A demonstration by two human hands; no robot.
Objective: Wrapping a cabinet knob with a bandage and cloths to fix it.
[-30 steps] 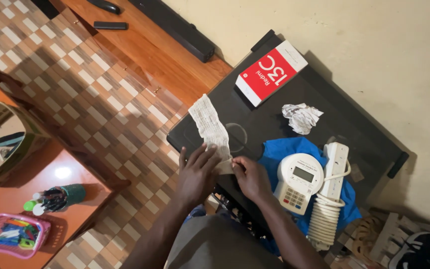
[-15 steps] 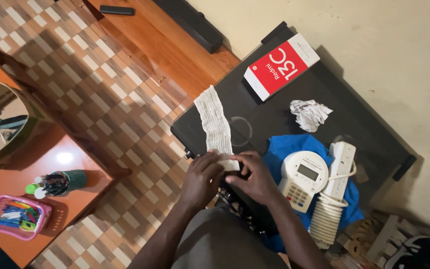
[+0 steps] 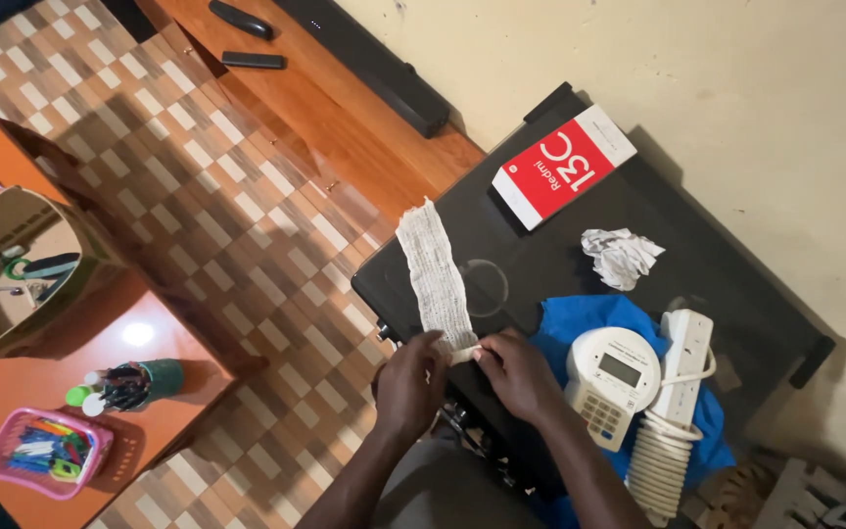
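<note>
Black tabletop [image 3: 717, 294]: both hands [image 3: 413, 382] [image 3: 516, 372] pinch gauze strip [image 3: 433, 269]; keypad meter [image 3: 611, 377] beside.

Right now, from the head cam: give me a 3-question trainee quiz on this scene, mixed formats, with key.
1. True or false: both hands are on the near end of the white gauze strip.
2. Multiple choice: what lies on the blue cloth? A) a remote control B) a white keypad device with a small screen C) a pair of scissors
3. Fill in: the crumpled white paper lies on the black surface, between the red and white ____ and the white power strip.

Key
1. True: the left hand and the right hand pinch the strip's near end between them.
2. B, the white keypad device.
3. Box: the red and white box.
</note>
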